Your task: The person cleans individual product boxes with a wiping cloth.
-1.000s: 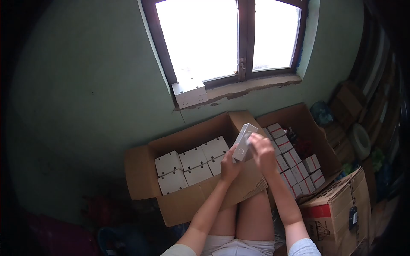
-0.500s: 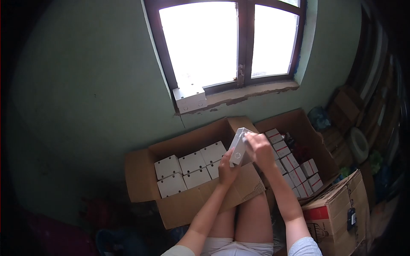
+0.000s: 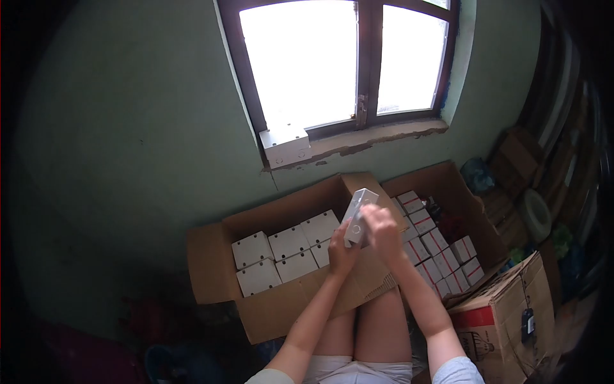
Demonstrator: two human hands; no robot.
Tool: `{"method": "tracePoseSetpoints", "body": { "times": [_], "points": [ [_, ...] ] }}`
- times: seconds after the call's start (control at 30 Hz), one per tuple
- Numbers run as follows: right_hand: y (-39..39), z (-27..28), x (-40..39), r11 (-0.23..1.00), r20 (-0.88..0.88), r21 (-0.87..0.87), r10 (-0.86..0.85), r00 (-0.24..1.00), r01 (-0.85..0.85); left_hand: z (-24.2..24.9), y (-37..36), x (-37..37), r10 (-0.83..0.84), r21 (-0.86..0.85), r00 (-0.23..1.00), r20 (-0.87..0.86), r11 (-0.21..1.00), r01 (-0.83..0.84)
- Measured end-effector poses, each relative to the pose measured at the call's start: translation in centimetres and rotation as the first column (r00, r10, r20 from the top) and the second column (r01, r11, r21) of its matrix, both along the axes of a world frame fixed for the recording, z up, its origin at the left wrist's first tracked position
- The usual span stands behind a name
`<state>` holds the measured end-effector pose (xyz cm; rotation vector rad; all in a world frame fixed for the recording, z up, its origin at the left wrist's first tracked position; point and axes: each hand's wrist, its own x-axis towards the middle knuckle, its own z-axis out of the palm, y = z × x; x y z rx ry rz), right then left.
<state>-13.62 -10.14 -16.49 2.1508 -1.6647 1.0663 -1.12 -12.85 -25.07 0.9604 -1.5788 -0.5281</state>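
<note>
A white plastic junction box (image 3: pixel 355 224) with round knockouts is held tilted on end above the open carton, its upper end towards the window. My left hand (image 3: pixel 343 251) grips its lower left side, fingers closed round it. Against the right side of the box, my right hand (image 3: pixel 384 233) has its fingers bent together. Motion smears those fingertips, and anything between them cannot be made out. Below, the cardboard carton (image 3: pixel 281 317) contains white boxes (image 3: pixel 289 242) in rows, with dark spots near their corners.
A second carton (image 3: pixel 472 192) at right holds smaller white boxes (image 3: pixel 446 262) with red stripes. A closed carton (image 3: pixel 518 313) stands in front of it. Another white box (image 3: pixel 286 152) rests on the sill beneath the window (image 3: pixel 300 64).
My right hand has moved slightly down and left along the junction box. My left hand keeps its hold, and the box has stayed nearly in place.
</note>
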Motion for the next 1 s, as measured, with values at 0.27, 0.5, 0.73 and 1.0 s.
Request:
{"method": "tracePoseSetpoints", "body": {
  "times": [0.27, 0.5, 0.73, 1.0],
  "points": [
    [-1.3, 2.2, -0.8, 0.999, 0.147, -0.026, -0.014, 0.989, 0.018, -1.0, -0.5, 0.3, 0.041, -0.092, 0.998, 0.056, 0.995, -0.036],
    [0.7, -0.1, 1.6, 0.992, 0.139, 0.066, 0.094, 0.986, -0.104, -1.4, -0.6, 0.3, 0.066, -0.033, 0.997, 0.03, 0.997, -0.065],
    [0.1, 1.4, -0.8, 0.998, 0.22, -0.008, 0.057, 0.974, -0.056, -1.2, -0.4, 0.3, 0.0, -0.045, 1.0, 0.009, 0.999, 0.0],
    [1.9, -3.7, 0.6, 0.97, 0.027, -0.026, 0.243, 0.97, -0.242, -1.5, -0.5, 0.8, -0.011, -0.03, 1.0, -0.009, 0.999, 0.011]
  ]
}}
